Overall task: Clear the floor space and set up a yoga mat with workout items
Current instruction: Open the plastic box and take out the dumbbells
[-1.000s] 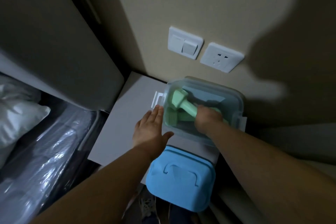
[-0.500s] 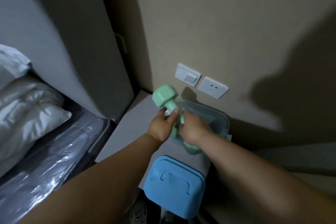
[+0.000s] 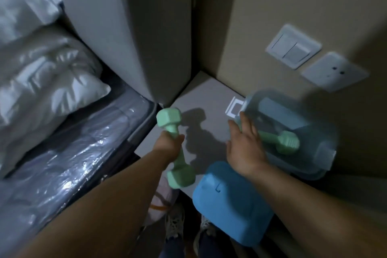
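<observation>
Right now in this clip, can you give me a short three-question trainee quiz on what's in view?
1. True or false: the left hand grips a mint-green hex dumbbell.
2. Where is the second mint-green dumbbell? A) on the bed B) in the clear plastic storage bin C) on the blue plastic lid
3. Fill in: the right hand reaches toward the bin with fingers ____.

Key: 1 true; 2 B; 3 straight.

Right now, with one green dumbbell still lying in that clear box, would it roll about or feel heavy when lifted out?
The second dumbbell has flat-sided ends, so it probably won't roll far inside the clear box. It looks solid and stiff, likely heavy for its size. Its matte coating suggests a decent grip: the left hand holds its twin by the handle alone.
</observation>
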Motion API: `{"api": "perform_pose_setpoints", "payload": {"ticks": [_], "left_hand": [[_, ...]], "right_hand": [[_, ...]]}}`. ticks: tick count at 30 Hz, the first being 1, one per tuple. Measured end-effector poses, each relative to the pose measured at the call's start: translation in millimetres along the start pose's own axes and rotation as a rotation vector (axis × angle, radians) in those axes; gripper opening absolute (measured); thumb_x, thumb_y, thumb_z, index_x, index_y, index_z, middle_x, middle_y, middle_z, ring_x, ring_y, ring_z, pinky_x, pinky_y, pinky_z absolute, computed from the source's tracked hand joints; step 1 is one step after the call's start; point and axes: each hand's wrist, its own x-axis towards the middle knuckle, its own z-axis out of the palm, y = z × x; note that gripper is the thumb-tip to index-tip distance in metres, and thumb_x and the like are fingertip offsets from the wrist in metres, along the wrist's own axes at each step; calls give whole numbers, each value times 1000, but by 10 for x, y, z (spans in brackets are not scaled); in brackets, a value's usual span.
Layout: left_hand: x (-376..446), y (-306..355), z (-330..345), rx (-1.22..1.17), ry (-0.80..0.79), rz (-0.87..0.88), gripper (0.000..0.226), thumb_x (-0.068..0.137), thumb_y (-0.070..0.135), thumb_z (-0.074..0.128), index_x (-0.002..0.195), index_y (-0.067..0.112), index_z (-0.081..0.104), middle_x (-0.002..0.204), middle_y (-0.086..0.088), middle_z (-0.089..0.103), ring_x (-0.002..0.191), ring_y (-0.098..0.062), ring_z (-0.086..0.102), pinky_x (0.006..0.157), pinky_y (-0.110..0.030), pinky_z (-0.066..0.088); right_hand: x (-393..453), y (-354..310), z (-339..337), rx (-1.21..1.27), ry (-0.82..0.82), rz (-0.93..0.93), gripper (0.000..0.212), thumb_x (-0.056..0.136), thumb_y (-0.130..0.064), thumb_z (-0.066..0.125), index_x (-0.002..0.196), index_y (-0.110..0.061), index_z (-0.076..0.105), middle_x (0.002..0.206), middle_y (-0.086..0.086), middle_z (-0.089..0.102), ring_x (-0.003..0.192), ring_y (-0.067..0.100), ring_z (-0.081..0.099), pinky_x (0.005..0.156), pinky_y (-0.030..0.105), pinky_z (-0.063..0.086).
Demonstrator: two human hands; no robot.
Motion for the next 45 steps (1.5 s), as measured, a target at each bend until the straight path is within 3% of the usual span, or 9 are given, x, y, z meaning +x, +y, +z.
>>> {"api": "perform_pose_setpoints", "payload": {"ticks": [8,13,16,21,24,29,33,39,45], "left_hand": [[656,-227,427,257,-57,79,57,92,40,55,133,5,35,130,-21,52,118,-39,51,94,-40,39],[362,-151,294,396,-54,46,60,92,23,56,142,9,25,134,-20,48,121,-38,50,96,-41,42],[49,43,199,445,-20,59,65,91,17,56,145,11,19,138,-20,38,122,-39,49,98,-44,45],[-514,552,361,339,-7,415,63,96,35,49,149,19,20,154,-10,21,134,-31,37,106,-37,35],[-648,728,549,346,-107,632,74,93,50,47,152,31,6,161,3,1,146,-22,13,116,-33,18],[-532,769,801,598,-181,723,112,76,69,58,143,38,-26,156,11,-25,147,-15,-10,120,-37,5],[-415,657,923,553,-117,788,118,71,69,62,144,38,-25,157,16,-21,146,-7,-13,121,-41,9],[-363,596,962,466,-94,807,118,69,67,67,145,42,-20,157,21,-11,146,-5,-7,121,-37,11],[-462,699,945,477,-105,744,119,68,63,71,147,39,-16,159,18,-7,146,-7,-3,121,-35,11]], "right_hand": [[63,165,351,-8,52,-31,81,82,2,43,152,-24,14,159,3,-16,146,30,4,117,38,19],[51,171,212,-6,-16,-52,71,91,-9,43,152,-26,10,159,-1,-16,145,29,6,115,36,20],[38,219,1,39,-74,-88,62,98,-26,40,152,-25,11,160,1,-1,144,28,14,114,34,20],[126,602,-227,-28,-104,35,50,91,-21,40,139,-11,39,139,11,41,125,32,40,104,36,34],[282,886,-287,-114,-239,170,53,90,-12,46,142,-12,34,140,11,40,128,30,38,103,36,36],[639,1084,-124,-159,-358,199,53,93,-10,47,143,-12,31,143,11,38,132,30,36,108,41,37],[870,1148,196,-191,-451,181,49,94,-13,52,140,-12,35,141,12,42,130,28,43,106,39,36],[983,1123,363,-238,-421,176,41,94,-15,51,133,-11,39,135,12,49,124,29,48,101,41,39],[753,1106,-12,-154,-246,220,36,93,-11,46,128,-14,42,133,13,48,124,32,45,100,46,40]]}}
